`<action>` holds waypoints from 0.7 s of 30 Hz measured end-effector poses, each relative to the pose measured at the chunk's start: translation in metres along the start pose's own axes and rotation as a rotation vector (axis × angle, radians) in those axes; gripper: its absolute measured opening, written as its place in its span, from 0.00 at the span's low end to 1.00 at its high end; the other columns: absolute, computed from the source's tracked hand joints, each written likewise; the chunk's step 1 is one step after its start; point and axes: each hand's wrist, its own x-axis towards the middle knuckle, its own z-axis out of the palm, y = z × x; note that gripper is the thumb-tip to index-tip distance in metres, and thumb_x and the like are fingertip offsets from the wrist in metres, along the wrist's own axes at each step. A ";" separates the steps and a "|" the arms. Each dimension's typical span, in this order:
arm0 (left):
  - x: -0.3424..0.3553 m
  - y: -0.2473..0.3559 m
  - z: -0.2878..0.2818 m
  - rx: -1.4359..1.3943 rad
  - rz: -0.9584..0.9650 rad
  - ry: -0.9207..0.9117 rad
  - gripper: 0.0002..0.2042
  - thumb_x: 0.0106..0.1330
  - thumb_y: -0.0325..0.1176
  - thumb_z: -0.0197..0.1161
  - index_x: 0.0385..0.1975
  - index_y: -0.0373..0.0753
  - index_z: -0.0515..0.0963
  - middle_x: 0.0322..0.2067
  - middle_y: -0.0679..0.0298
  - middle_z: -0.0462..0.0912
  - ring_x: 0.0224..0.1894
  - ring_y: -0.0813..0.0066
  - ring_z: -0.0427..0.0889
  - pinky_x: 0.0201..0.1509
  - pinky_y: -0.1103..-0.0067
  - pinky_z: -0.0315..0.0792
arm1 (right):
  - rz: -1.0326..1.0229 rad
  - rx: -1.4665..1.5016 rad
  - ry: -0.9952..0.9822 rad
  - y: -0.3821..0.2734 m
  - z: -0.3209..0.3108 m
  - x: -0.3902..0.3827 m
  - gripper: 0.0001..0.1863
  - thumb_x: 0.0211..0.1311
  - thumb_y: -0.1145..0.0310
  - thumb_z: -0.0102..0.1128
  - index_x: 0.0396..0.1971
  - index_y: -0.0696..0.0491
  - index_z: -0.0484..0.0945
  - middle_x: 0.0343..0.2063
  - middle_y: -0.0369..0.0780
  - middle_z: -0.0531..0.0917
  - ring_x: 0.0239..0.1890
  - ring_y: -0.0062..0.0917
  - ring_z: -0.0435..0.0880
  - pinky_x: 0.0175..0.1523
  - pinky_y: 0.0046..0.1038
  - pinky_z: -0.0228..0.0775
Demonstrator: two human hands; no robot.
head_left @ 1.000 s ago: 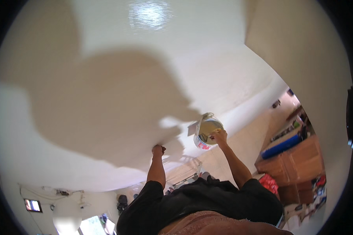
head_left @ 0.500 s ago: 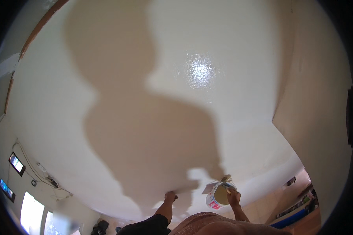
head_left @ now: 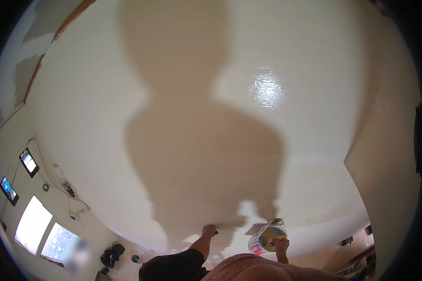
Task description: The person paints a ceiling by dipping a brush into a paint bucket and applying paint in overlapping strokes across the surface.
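A white bucket point(head_left: 257, 244) with red markings and pale contents is low before the white, glossy wall point(head_left: 314, 112), a grey flat piece beside its rim. My right hand point(head_left: 281, 243) is closed at the bucket's mouth on a small tool, apparently a brush, partly hidden by fingers and rim. My left hand point(head_left: 209, 231) is left of the bucket, near the shadowed wall, its fingers curled; whether it touches the wall or holds anything I cannot make out. My shadow covers much of the wall's middle.
At left are two lit screens point(head_left: 29, 163) with hanging cables point(head_left: 68, 187), bright windows point(head_left: 33, 220) and dark items point(head_left: 111, 256) on the floor. A patchy surface with a brown edge point(head_left: 70, 18) runs top left. Another wall point(head_left: 384, 140) meets this one at right.
The view has tilted up, so hands and bucket sit lower in the picture and more upper wall, screens and windows show. My right hand stays at the bucket's mouth.
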 end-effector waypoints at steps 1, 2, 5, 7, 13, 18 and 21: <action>-0.004 0.000 0.001 0.086 0.088 0.048 0.15 0.52 0.48 0.69 0.27 0.42 0.84 0.32 0.58 0.85 0.38 0.63 0.84 0.38 0.69 0.78 | 0.014 0.049 -0.016 0.005 -0.004 0.003 0.08 0.40 0.75 0.66 0.22 0.63 0.80 0.21 0.45 0.84 0.15 0.25 0.80 0.26 0.24 0.77; -0.007 -0.004 0.001 0.126 0.119 0.120 0.15 0.52 0.49 0.69 0.27 0.42 0.84 0.32 0.59 0.85 0.38 0.63 0.84 0.38 0.68 0.78 | 0.026 0.096 -0.043 0.002 -0.004 0.003 0.08 0.41 0.75 0.66 0.22 0.63 0.80 0.21 0.45 0.84 0.16 0.25 0.81 0.27 0.25 0.77; -0.014 0.006 0.002 0.284 0.197 0.230 0.16 0.51 0.49 0.69 0.28 0.43 0.84 0.33 0.60 0.85 0.39 0.63 0.84 0.40 0.68 0.78 | -0.134 -0.117 -0.006 0.009 -0.014 0.018 0.08 0.42 0.75 0.66 0.25 0.63 0.81 0.22 0.44 0.84 0.20 0.26 0.82 0.30 0.27 0.77; -0.026 0.028 -0.003 0.442 0.230 0.140 0.17 0.51 0.51 0.69 0.30 0.42 0.84 0.35 0.60 0.85 0.40 0.63 0.83 0.42 0.67 0.77 | -0.309 -0.316 0.074 0.019 -0.027 0.017 0.10 0.43 0.74 0.66 0.27 0.62 0.81 0.23 0.43 0.84 0.23 0.28 0.83 0.33 0.30 0.76; -0.012 -0.002 -0.010 0.334 0.225 0.048 0.16 0.52 0.52 0.68 0.29 0.46 0.85 0.35 0.61 0.85 0.39 0.64 0.83 0.40 0.64 0.77 | -0.707 -0.638 0.115 0.017 -0.014 0.021 0.16 0.52 0.70 0.61 0.44 0.47 0.79 0.37 0.43 0.83 0.36 0.42 0.83 0.40 0.38 0.75; -0.002 -0.021 -0.016 -0.863 -0.101 -0.119 0.15 0.65 0.32 0.47 0.19 0.36 0.76 0.18 0.53 0.77 0.13 0.64 0.71 0.12 0.72 0.64 | -0.767 -0.726 0.159 0.015 0.002 0.013 0.18 0.47 0.73 0.62 0.43 0.47 0.79 0.40 0.43 0.83 0.41 0.40 0.82 0.46 0.38 0.75; -0.024 0.031 -0.029 -1.180 -0.552 -0.085 0.16 0.65 0.33 0.43 0.14 0.41 0.68 0.14 0.57 0.77 0.12 0.69 0.70 0.10 0.77 0.60 | -0.728 -0.630 0.367 0.011 -0.004 0.006 0.12 0.50 0.70 0.65 0.38 0.49 0.80 0.26 0.44 0.83 0.28 0.41 0.84 0.32 0.34 0.77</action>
